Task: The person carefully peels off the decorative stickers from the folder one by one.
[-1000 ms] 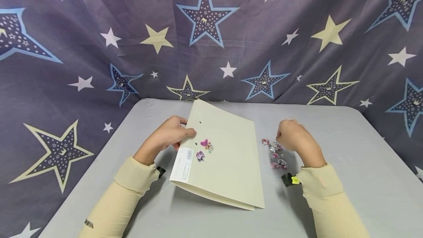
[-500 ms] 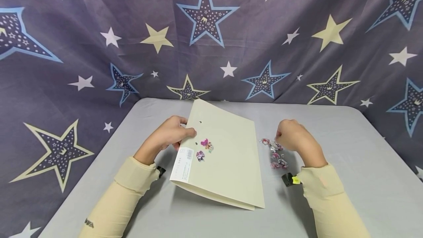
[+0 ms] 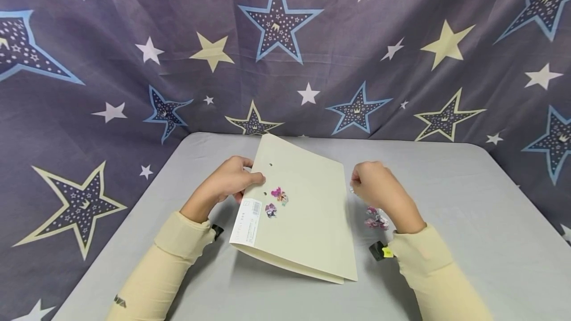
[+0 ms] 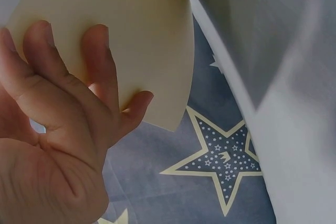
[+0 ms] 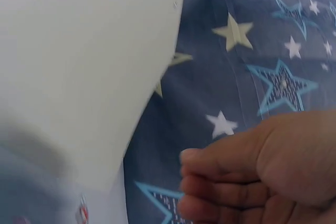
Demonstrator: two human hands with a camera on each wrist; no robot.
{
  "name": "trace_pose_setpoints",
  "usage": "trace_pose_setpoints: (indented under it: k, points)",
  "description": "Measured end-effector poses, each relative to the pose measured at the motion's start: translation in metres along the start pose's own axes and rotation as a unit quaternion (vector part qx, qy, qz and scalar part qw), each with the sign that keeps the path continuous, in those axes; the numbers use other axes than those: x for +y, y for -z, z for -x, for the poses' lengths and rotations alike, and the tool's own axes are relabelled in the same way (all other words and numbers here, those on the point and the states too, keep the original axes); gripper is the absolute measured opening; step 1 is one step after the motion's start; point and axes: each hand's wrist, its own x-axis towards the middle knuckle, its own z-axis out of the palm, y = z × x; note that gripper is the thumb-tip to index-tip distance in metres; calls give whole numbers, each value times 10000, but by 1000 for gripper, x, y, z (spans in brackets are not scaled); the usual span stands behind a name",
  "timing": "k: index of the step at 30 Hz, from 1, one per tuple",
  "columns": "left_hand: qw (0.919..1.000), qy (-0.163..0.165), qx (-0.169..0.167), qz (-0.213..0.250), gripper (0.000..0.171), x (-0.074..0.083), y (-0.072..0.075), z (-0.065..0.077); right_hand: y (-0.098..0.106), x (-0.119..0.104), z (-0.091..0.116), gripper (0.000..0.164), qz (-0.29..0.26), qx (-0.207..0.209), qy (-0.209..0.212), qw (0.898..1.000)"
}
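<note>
A cream cardboard folder [image 3: 308, 222] is held up at a tilt over the table by my left hand [image 3: 229, 180]. The left thumb lies on its front near the spine, with the fingers [image 4: 97, 61] behind it. A few colourful stickers [image 3: 278, 195] are on the cover, beside a white label [image 3: 246, 222]. My right hand [image 3: 384, 189] is just off the folder's right edge, thumb and fingertips pinched together. A small pale bit, apparently a sticker [image 3: 352, 189], shows at those fingertips. Most of it is hidden. Below that hand lie loose stickers [image 3: 376, 221].
The grey table [image 3: 482, 241] extends to both sides and in front of the folder. Behind it hangs a dark cloth [image 3: 312, 73] printed with stars. Each wrist carries a small black camera [image 3: 377, 250].
My right hand has moved left from over the loose stickers towards the folder's right edge, fingertips still pinched. The left hand and the folder have stayed in place.
</note>
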Motion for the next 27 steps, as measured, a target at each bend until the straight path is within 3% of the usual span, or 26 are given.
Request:
trace_pose_setpoints:
  k: [4, 11, 15, 19, 23, 27]
  points:
    - [10000, -1, 26, -9, 42, 1, 1, 2, -13, -19, -2, 15, 87, 615, 431, 9971]
    - [9999, -9, 88, -67, 42, 1, 1, 1, -23, -46, -3, 7, -23, 843, 706, 9939]
    - [9999, -33, 52, -99, 40, 1, 0, -1, -23, -58, -3, 5, -121, 1130, 1105, 9873]
    - [9999, -27, 71, -107, 39, 1, 1, 0, -23, -76, -8, 5, -44, 1191, 1951, 9735]
    - [9998, -45, 106, -138, 38, 2, 2, 1, -24, -90, -17, 5, 231, 1099, 2925, 9497]
    - [9998, -62, 92, -143, 37, 2, 1, 2, -26, -100, -22, 4, 426, 969, 3401, 9344]
